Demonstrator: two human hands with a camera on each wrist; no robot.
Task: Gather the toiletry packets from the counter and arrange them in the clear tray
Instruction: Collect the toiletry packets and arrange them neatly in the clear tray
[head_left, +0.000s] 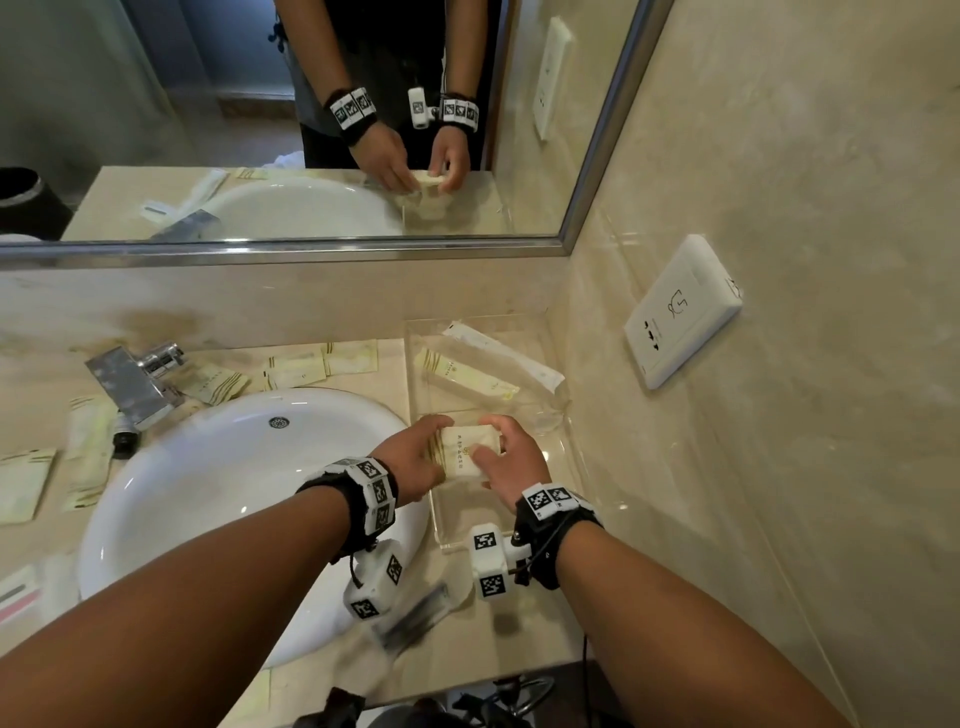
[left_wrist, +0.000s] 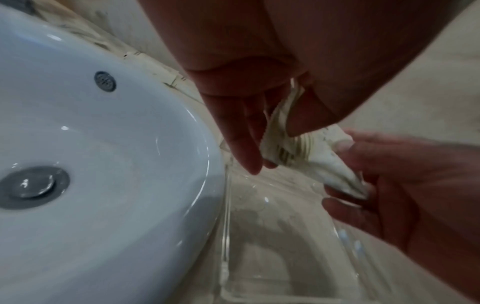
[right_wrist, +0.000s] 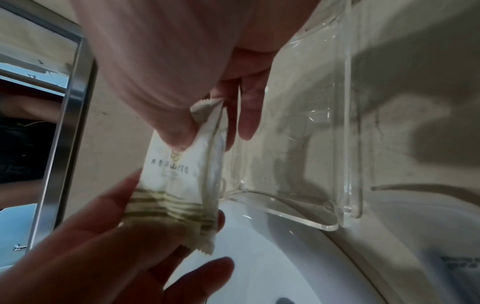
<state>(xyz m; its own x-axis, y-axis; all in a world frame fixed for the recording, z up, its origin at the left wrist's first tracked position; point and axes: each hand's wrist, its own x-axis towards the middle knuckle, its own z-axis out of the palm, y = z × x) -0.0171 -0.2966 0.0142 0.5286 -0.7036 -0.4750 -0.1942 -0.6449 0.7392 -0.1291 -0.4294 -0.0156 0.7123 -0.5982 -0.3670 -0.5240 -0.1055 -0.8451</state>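
Note:
Both hands hold one cream toiletry packet (head_left: 467, 449) with gold stripes over the near half of the clear tray (head_left: 566, 441). My left hand (head_left: 415, 457) pinches its striped end and my right hand (head_left: 506, 457) pinches the other end. The wrist views show the same packet (left_wrist: 293, 152) (right_wrist: 182, 181) between thumbs and fingers, above the tray floor (left_wrist: 272, 226). Two long packets (head_left: 467, 371) (head_left: 506, 353) lie in the tray's far half. More packets (head_left: 322, 361) (head_left: 215, 382) lie on the counter behind the sink.
The white sink basin (head_left: 223, 493) sits left of the tray, with a chrome faucet (head_left: 137, 382) behind it. Other packets (head_left: 23, 483) (head_left: 91, 452) lie at the counter's left. A mirror (head_left: 260, 119) runs along the back; a wall socket (head_left: 680, 312) is on the right wall.

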